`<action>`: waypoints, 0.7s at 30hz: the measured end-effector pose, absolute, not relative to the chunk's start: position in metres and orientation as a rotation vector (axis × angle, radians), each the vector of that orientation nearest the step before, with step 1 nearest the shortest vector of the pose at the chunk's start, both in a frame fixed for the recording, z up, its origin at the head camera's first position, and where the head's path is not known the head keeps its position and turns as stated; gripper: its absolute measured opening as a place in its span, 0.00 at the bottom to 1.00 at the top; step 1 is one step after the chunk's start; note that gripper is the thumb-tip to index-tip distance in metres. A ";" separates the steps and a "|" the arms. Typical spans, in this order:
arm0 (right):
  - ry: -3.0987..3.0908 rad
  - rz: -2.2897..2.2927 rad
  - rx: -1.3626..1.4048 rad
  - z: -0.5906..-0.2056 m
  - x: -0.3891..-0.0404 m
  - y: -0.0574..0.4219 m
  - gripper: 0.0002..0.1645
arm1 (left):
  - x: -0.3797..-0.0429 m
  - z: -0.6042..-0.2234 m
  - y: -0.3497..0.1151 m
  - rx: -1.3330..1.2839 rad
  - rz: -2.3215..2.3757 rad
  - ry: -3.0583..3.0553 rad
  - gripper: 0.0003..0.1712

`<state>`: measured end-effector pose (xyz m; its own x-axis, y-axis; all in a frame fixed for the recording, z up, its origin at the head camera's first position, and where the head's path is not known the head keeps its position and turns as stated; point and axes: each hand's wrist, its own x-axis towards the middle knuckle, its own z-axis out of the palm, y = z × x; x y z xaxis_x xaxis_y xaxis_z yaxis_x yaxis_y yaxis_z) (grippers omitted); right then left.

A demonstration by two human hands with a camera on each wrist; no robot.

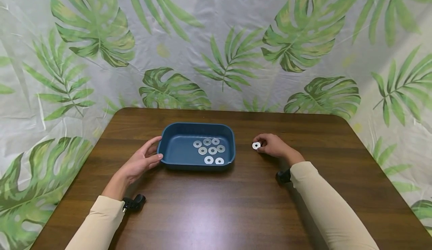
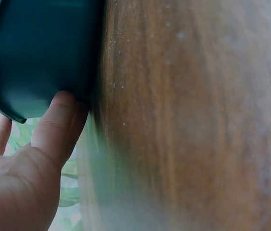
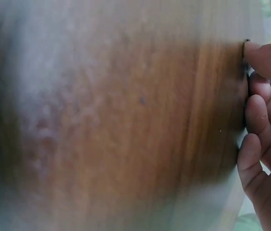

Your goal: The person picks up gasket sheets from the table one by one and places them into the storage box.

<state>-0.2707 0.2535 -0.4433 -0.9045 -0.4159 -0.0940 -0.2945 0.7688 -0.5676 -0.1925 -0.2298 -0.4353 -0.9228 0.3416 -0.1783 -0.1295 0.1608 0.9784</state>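
Observation:
A blue rectangular tray (image 1: 175, 150) stands on the table, with several flat metal washers (image 1: 202, 151) lying in its middle and right part. At the tray's left end, my left hand (image 1: 140, 163) touches the outer wall with its fingers spread. The left wrist view shows a digit of the left hand (image 2: 25, 178) against the tray wall (image 2: 44, 53). To the right of the tray, my right hand (image 1: 275, 146) pinches one washer (image 1: 253, 145) between thumb and fingers, close to the tabletop. In the right wrist view the right hand's fingers (image 3: 256, 115) are curled by the table surface, and the washer is barely visible.
The brown wooden table (image 1: 202, 205) extends around the tray and both forearms. Behind it hangs a pale cloth (image 1: 236, 13) printed with green leaves. Each wrist carries a small black device, one on the left (image 1: 135, 202) and one on the right (image 1: 283, 176).

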 end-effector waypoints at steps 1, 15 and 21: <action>2.746 -0.844 -0.554 -0.443 -0.271 0.254 0.16 | -0.193 -0.435 -0.230 0.203 1.813 2.088 0.42; 2.718 -1.050 -0.519 -0.402 -0.272 0.250 0.20 | -0.193 -0.435 -0.230 0.216 1.808 2.088 0.42; 2.747 -1.027 -0.598 -0.372 -0.261 0.227 0.20 | -0.191 -0.434 -0.230 0.216 1.812 2.090 0.43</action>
